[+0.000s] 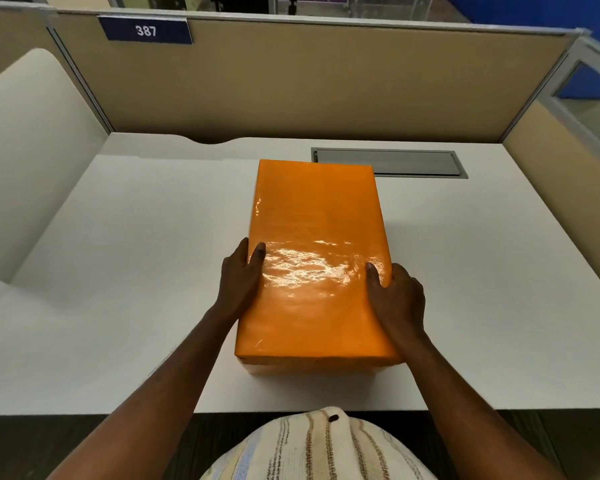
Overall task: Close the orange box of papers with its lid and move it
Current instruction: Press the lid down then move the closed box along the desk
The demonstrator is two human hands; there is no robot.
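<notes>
The orange box (pixel 317 216) stands on the white desk (pixel 136 271), its glossy lid (pixel 312 306) fitted over the top so no papers show. My left hand (pixel 241 277) clasps the lid's left edge, thumb on top and fingers down the side. On the right edge, my right hand (pixel 397 294) holds the same way, thumb resting on the lid. Both hands grip the near half of the box. Whether the box rests on the desk or is slightly raised I cannot tell.
A grey cable hatch (pixel 390 163) is set into the desk just behind the box on the right. Beige partition walls (pixel 326 81) close off the back and right; a white curved panel (pixel 32 150) stands at the left. The desk's front edge is close to my body.
</notes>
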